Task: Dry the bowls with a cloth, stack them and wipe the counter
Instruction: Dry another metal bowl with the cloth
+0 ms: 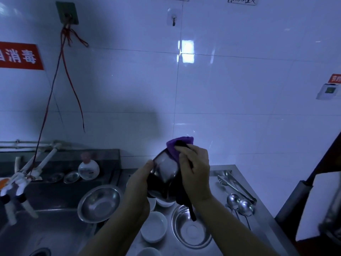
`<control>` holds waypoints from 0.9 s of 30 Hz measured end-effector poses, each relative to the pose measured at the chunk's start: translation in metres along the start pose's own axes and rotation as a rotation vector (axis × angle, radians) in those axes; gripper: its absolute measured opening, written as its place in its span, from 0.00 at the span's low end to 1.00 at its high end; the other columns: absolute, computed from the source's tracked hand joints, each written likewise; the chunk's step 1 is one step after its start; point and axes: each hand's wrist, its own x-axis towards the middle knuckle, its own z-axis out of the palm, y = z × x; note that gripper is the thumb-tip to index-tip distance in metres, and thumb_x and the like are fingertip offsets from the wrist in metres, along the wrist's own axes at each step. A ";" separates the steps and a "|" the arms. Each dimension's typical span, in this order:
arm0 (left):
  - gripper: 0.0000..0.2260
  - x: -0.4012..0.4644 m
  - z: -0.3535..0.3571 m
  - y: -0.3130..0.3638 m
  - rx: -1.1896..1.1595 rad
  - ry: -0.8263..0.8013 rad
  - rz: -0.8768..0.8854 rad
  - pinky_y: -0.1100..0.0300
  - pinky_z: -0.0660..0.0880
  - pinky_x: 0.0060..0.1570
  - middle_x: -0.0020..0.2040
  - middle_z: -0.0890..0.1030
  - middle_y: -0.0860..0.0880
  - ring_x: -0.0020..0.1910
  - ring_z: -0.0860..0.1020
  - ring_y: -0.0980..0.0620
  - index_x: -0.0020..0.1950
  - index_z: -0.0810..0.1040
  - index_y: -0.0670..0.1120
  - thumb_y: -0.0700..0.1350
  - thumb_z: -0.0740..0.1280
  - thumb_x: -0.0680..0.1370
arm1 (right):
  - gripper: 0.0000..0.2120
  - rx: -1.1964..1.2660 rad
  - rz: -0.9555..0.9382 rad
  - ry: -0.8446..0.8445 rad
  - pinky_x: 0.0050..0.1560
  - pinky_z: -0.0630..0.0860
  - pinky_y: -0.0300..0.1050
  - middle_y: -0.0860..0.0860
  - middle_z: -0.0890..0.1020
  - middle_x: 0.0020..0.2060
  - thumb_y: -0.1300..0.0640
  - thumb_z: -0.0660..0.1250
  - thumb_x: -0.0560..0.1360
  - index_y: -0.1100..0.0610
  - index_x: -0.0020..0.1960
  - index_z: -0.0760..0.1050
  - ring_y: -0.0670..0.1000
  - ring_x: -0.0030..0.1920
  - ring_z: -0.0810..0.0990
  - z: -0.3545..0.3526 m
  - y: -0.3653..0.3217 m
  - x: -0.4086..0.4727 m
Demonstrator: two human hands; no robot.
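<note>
Left hand (137, 183): curled round steel bowl (165, 174), held tilted above the counter (262, 209). Right hand (193, 167): presses purple cloth (177, 146) on the rim, fingers bent over it. Advice: turn bowl against cloth, cover base and inside, keep grip firm; wet steel likely slick. Bowl: round, mirror-smooth. Cloth: soft, napped. Below: steel basin (191, 226), white cup (154, 227), both glossy.

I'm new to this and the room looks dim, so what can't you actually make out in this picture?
Head view only:
- Inside of the held metal bowl: faces away; left hand and right hand cover it.
- Most of the purple cloth: under the right hand.
- Bottom white bowl: cut by the frame edge.
- Sign at top: cropped, unreadable.
- Object at far right: blurred.
</note>
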 end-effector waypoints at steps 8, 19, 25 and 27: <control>0.17 0.002 -0.006 0.003 -0.177 -0.077 -0.013 0.52 0.76 0.47 0.53 0.83 0.40 0.52 0.81 0.44 0.57 0.79 0.39 0.48 0.57 0.81 | 0.18 0.302 0.490 -0.004 0.61 0.72 0.42 0.42 0.78 0.56 0.64 0.60 0.79 0.42 0.59 0.76 0.41 0.57 0.75 -0.008 0.012 0.012; 0.20 0.005 -0.007 0.003 -0.522 -0.203 -0.273 0.44 0.63 0.69 0.62 0.77 0.35 0.64 0.73 0.37 0.65 0.73 0.39 0.50 0.55 0.80 | 0.13 -0.192 -0.483 -0.231 0.57 0.70 0.55 0.50 0.81 0.56 0.58 0.61 0.76 0.54 0.56 0.82 0.53 0.58 0.73 0.016 -0.008 -0.020; 0.24 0.010 -0.013 0.012 -0.557 -0.244 -0.409 0.50 0.77 0.50 0.54 0.79 0.34 0.49 0.79 0.40 0.66 0.71 0.36 0.53 0.52 0.81 | 0.12 -0.246 -0.678 -0.272 0.56 0.69 0.51 0.45 0.75 0.62 0.54 0.66 0.78 0.48 0.60 0.77 0.51 0.61 0.70 0.007 0.025 -0.052; 0.24 0.009 -0.015 0.013 -0.563 -0.252 -0.414 0.46 0.76 0.53 0.57 0.78 0.33 0.53 0.79 0.38 0.66 0.72 0.37 0.53 0.51 0.81 | 0.12 -0.205 -0.683 -0.254 0.53 0.73 0.52 0.47 0.73 0.60 0.52 0.66 0.78 0.48 0.60 0.75 0.52 0.59 0.70 0.001 0.034 -0.053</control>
